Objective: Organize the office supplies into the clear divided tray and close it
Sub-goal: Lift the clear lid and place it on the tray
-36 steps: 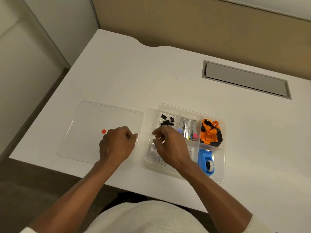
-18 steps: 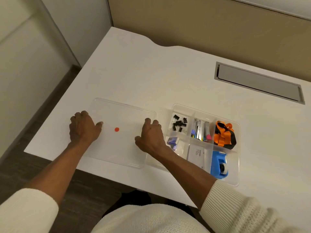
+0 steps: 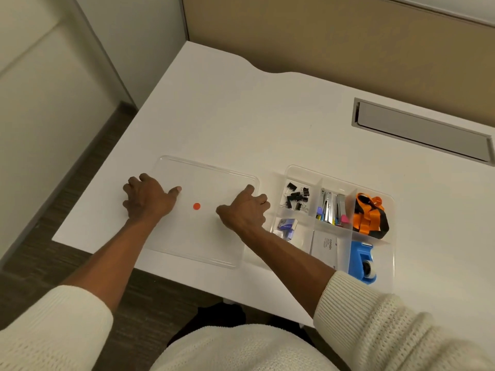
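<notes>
Lid point(image 3: 214, 236), clear and flat with a red dot point(image 3: 196, 206) near its middle, lies on the white counter point(image 3: 241, 116), just beside the tray point(image 3: 393, 236) at the tray's 9 o'clock. Left hand point(image 3: 146, 199) grips the lid's 9 o'clock edge, fingers curled over the rim, thumb on top. Right hand point(image 3: 245, 210) grips the 3 o'clock edge the same way, its fingers in the gap between lid and tray.

Tray is uncovered and filled:
- black binder clips point(image 3: 296, 199) in the 10 o'clock compartment
- silver metal pieces point(image 3: 332, 207) at 12, too small to tell what they are
- orange lanyard point(image 3: 368, 215) at 2
- blue tape dispenser point(image 3: 363, 261) at 4
- white box point(image 3: 325, 245) at 6
- small blue packet point(image 3: 287, 225) at 8

Grey hatch point(image 3: 423, 129) is set in the counter at 1 o'clock, well apart from the tray. Cream sleeves cover both forearms.
</notes>
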### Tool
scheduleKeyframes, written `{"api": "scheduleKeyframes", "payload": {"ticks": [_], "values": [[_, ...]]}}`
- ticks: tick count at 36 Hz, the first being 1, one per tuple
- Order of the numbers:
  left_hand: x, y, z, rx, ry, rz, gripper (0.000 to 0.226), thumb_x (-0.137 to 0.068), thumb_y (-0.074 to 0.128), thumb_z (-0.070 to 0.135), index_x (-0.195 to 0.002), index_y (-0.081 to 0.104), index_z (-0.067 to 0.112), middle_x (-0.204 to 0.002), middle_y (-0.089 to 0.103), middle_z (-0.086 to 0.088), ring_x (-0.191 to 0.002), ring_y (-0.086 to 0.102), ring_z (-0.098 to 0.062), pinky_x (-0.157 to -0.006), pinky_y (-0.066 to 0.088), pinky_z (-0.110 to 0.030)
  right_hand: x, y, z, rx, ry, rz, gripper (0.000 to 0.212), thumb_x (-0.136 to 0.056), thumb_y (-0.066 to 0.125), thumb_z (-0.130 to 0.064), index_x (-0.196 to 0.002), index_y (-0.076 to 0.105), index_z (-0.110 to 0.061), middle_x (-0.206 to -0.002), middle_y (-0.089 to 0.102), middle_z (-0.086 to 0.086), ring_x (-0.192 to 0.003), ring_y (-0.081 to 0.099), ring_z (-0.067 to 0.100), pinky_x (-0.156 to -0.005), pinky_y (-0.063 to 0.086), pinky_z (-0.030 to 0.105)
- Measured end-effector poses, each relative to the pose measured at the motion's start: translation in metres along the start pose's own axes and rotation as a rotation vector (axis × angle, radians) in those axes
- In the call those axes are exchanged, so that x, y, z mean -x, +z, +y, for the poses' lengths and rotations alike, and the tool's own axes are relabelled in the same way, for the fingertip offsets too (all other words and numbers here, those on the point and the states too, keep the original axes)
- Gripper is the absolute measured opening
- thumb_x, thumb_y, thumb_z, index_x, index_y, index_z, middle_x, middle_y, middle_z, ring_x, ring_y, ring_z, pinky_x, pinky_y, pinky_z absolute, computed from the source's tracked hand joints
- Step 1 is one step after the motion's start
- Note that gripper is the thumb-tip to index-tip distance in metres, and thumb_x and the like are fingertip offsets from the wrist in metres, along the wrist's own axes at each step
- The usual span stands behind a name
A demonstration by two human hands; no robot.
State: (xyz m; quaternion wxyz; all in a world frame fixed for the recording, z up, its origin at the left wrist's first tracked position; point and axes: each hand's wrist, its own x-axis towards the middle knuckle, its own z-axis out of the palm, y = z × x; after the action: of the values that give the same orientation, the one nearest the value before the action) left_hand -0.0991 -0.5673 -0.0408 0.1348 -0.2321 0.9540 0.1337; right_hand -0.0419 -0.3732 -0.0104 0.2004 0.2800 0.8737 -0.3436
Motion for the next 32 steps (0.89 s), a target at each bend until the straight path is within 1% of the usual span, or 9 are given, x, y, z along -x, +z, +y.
{"api": "scheduleKeyframes", "payload": {"ticks": [3, 8, 10, 14, 16, 18, 26, 29, 32], "values": [[-0.009, -0.006, -0.001, 0.017, -0.087, -0.038, 0.103, -0.075, 0.080, 0.062, -0.142, 0.038, -0.004, -0.148, 0.038, -0.027, -0.138, 0.037, -0.043, -0.103, 0.044, -0.060, -0.008, -0.006, -0.004, -0.148, 0.099, 0.004, 0.083, -0.079, 0.078, -0.033, -0.144, 0.030, -0.013, -0.142, 0.033, 0.018, -0.135, 0.031, 0.036, -0.104, 0.045, 0.050], [-0.016, -0.014, -0.010, 0.062, -0.133, -0.036, 0.065, -0.084, 0.082, 0.044, -0.122, 0.058, -0.003, -0.139, 0.045, -0.027, -0.131, 0.042, -0.044, -0.098, 0.049, -0.057, -0.015, -0.013, 0.003, -0.346, 0.193, -0.022, 0.095, -0.074, 0.081, -0.043, -0.147, 0.031, -0.011, -0.148, 0.030, 0.018, -0.139, 0.030, 0.036, -0.111, 0.042, 0.053], [-0.017, -0.019, -0.014, 0.070, -0.125, -0.044, 0.061, -0.087, 0.079, 0.041, -0.124, 0.061, -0.004, -0.137, 0.051, -0.028, -0.129, 0.046, -0.044, -0.099, 0.049, -0.054, -0.015, -0.014, 0.004, -0.373, 0.208, -0.028, 0.094, -0.072, 0.082, -0.047, -0.145, 0.036, -0.011, -0.146, 0.031, 0.017, -0.137, 0.033, 0.035, -0.109, 0.043, 0.052], [-0.017, -0.030, -0.019, 0.060, -0.101, -0.024, 0.054, -0.095, 0.069, 0.040, -0.126, 0.066, -0.004, -0.131, 0.061, -0.027, -0.123, 0.055, -0.044, -0.102, 0.049, -0.049, -0.013, -0.014, 0.002, -0.336, 0.129, 0.041, 0.077, -0.077, 0.081, -0.037, -0.138, 0.043, -0.011, -0.142, 0.035, 0.016, -0.136, 0.033, 0.035, -0.099, 0.046, 0.043], [-0.016, -0.036, -0.019, 0.023, -0.087, 0.019, 0.051, -0.099, 0.063, 0.040, -0.125, 0.067, -0.004, -0.128, 0.064, -0.026, -0.120, 0.058, -0.043, -0.101, 0.049, -0.047, -0.010, -0.017, -0.002, -0.348, 0.077, 0.065, 0.073, -0.081, 0.078, -0.029, -0.141, 0.041, -0.011, -0.143, 0.034, 0.016, -0.135, 0.034, 0.034, -0.087, 0.041, 0.036], [-0.016, -0.042, -0.018, 0.036, -0.077, 0.059, 0.049, -0.100, 0.062, 0.038, -0.123, 0.068, -0.005, -0.126, 0.067, -0.025, -0.119, 0.059, -0.043, -0.101, 0.048, -0.047, -0.008, -0.022, -0.006, -0.359, 0.014, 0.091, 0.074, -0.083, 0.076, -0.023, -0.145, 0.038, -0.012, -0.142, 0.033, 0.015, -0.135, 0.035, 0.033, -0.084, 0.039, 0.034], [0.000, -0.057, 0.024, 0.122, 0.064, 0.162, 0.048, -0.097, 0.066, 0.037, -0.122, 0.069, -0.005, -0.126, 0.067, -0.024, -0.121, 0.058, -0.043, -0.098, 0.048, -0.046, -0.002, -0.073, 0.006, -0.326, -0.144, 0.267, 0.075, -0.082, 0.076, -0.026, -0.147, 0.043, -0.009, -0.138, 0.033, 0.012, -0.131, 0.044, 0.034, -0.097, 0.046, 0.036], [0.017, -0.054, 0.056, 0.147, 0.121, 0.129, 0.050, -0.096, 0.068, 0.039, -0.123, 0.069, -0.003, -0.125, 0.067, -0.023, -0.120, 0.058, -0.042, -0.098, 0.049, -0.046, -0.002, -0.100, 0.025, -0.331, -0.144, 0.362, 0.079, -0.083, 0.077, -0.030, -0.149, 0.041, -0.009, -0.139, 0.033, 0.010, -0.133, 0.041, 0.032, -0.097, 0.039, 0.032], [0.040, -0.045, 0.088, 0.177, 0.187, 0.088, 0.050, -0.095, 0.069, 0.040, -0.121, 0.068, -0.002, -0.124, 0.065, -0.022, -0.119, 0.058, -0.041, -0.097, 0.049, -0.045, 0.000, -0.127, 0.050, -0.347, -0.125, 0.430, 0.079, -0.082, 0.079, -0.033, -0.148, 0.043, -0.007, -0.140, 0.034, 0.011, -0.133, 0.042, 0.032, -0.106, 0.043, 0.036]]}}
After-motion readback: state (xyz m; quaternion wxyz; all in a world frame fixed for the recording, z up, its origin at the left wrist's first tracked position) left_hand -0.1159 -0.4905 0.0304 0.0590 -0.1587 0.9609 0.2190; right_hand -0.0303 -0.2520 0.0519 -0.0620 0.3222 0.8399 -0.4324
